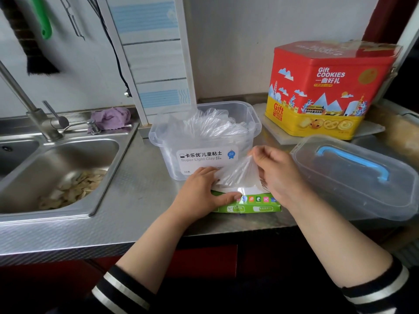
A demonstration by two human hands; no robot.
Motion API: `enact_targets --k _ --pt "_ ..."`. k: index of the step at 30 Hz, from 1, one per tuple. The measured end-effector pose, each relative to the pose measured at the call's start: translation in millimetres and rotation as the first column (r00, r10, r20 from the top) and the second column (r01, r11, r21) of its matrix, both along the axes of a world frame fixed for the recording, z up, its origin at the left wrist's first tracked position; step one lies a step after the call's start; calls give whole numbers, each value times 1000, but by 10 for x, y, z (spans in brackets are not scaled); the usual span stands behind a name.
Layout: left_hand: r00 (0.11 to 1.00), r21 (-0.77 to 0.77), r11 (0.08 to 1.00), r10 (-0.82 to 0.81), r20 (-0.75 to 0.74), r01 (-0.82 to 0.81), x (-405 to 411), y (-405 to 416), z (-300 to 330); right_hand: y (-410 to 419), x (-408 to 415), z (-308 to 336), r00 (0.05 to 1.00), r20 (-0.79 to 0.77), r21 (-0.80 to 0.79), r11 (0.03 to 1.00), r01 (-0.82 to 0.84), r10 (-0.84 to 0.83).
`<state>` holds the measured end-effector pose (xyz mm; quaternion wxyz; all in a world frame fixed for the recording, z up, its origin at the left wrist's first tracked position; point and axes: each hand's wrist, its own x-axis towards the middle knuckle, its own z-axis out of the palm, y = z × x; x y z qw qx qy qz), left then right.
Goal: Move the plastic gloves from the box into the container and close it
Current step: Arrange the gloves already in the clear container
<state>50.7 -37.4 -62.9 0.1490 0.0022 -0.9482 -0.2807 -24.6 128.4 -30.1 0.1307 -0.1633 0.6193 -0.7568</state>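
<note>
A green and white glove box [254, 206] lies flat on the steel counter near its front edge. My left hand [204, 191] presses down on the box's left end, fingers spread along its top. My right hand [276, 171] pinches a clear plastic glove [238, 172] that fans up out of the box's opening. Just behind stands the clear container [167, 141] with a white label, lidless, with a heap of plastic gloves [210, 123] rising above its rim. Its clear lid [353, 177] with a blue handle lies on the counter to the right.
A steel sink [108, 159] with peelings in it and a tap [34, 112] fill the left. A purple cloth [111, 117] lies behind the sink. A red and yellow cookie tin [328, 91] stands at the back right. The counter's front edge [90, 243] runs below my arms.
</note>
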Motion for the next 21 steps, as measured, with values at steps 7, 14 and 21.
enact_targets --k 7,14,21 --pt "990 -65 995 83 117 -75 25 -4 107 -67 94 154 1000 14 -175 985 1 2" --pt "995 43 997 -67 -68 70 39 -33 98 -155 175 203 977 -211 -15 1000 11 -14" --pt "994 474 876 -106 12 88 166 -62 160 -125 184 147 943 -327 78 993 89 -58"
